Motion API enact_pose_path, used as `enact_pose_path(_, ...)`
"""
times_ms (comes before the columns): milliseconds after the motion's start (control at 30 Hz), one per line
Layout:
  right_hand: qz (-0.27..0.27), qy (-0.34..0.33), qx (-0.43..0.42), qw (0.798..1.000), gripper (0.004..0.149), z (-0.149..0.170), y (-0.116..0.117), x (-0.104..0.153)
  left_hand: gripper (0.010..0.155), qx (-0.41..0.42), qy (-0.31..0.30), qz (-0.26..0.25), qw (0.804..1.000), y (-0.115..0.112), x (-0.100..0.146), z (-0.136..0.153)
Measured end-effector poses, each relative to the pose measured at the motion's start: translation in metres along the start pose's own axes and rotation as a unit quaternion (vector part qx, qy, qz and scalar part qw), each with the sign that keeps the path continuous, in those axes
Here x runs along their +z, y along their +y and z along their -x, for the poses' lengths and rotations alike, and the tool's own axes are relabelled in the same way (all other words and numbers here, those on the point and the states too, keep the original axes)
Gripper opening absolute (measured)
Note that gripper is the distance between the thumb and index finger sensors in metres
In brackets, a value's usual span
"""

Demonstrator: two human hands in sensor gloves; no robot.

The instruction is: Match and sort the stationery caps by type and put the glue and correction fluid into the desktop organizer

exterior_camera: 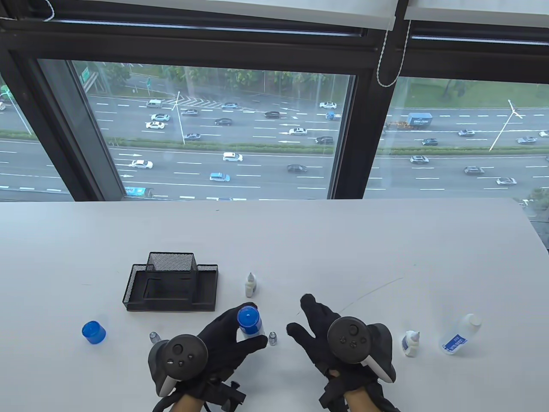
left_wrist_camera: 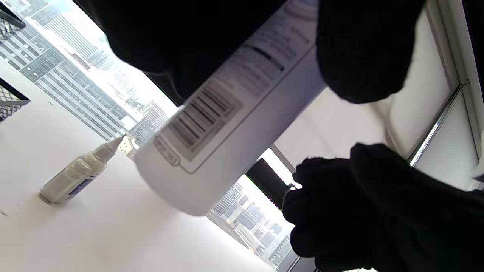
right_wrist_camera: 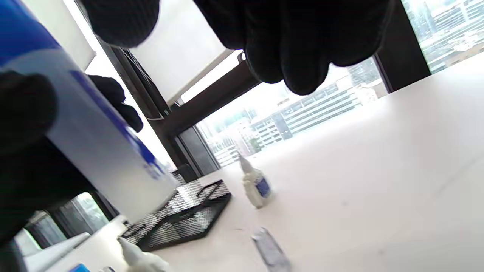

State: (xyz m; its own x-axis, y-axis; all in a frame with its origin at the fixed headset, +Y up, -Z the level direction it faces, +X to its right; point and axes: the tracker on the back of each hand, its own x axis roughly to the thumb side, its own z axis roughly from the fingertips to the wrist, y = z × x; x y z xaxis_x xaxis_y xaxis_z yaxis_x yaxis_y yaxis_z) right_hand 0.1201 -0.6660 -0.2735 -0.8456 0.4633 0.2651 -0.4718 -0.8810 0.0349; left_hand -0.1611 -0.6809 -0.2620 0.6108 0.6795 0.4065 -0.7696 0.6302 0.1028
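glue bottle [exterior_camera: 248,324]: blue cap on, lifted off desk [exterior_camera: 300,240], near organizer [exterior_camera: 171,285]
left hand [exterior_camera: 218,343]: fingers wrapped round bottle body
right hand [exterior_camera: 339,339]: fingers spread, empty
handling: prob light, smooth plastic, slippery; grip mid-body, not cap

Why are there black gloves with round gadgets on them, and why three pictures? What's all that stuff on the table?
Those are a person's two hands in sensor gloves; the round gadgets track their motion. One camera looks down at the white table; the other two sit on the wrists. The left hand holds a glue bottle with a blue cap. The right hand is open and holds nothing. On the table lie a black mesh organizer, a loose blue cap, small correction fluid bottles, small clear caps and another glue bottle lying on its side.
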Motion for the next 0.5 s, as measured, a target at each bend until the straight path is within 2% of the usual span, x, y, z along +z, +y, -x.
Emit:
enact_pose_path(67,0.009,0.015,0.026,1.0,0.073,0.007,0.009,0.005,0.072,0.002,0.005,-0.013,1.0,0.008,0.0,0.002)
enact_pose_path(133,0.05,0.02,0.047,0.997,0.071,0.013,0.018,0.009,0.072,0.019,0.014,-0.03,0.999,0.019,0.0,0.002)
enact_pose_path(233,0.056,0.021,0.068,0.996,0.07,0.011,0.015,0.013,0.072,0.037,0.011,-0.043,0.998,0.036,-0.004,0.0)
enact_pose_path(267,0.076,0.012,0.065,0.995,0.07,0.01,0.015,0.016,0.072,0.02,0.004,-0.057,0.998,0.047,-0.008,-0.001)
enact_pose_path(367,0.07,0.008,0.077,0.995,0.07,0.01,0.013,0.023,0.072,-0.043,-0.001,-0.099,0.994,0.079,-0.02,0.001)
enact_pose_path(467,0.076,0.008,0.073,0.994,0.069,0.012,0.012,0.025,0.072,-0.033,0.055,-0.149,0.987,0.111,-0.035,0.009)
enact_pose_path(500,0.074,0.009,0.07,0.995,0.07,0.012,0.011,0.026,0.072,-0.027,0.075,-0.159,0.984,0.115,-0.037,0.01)
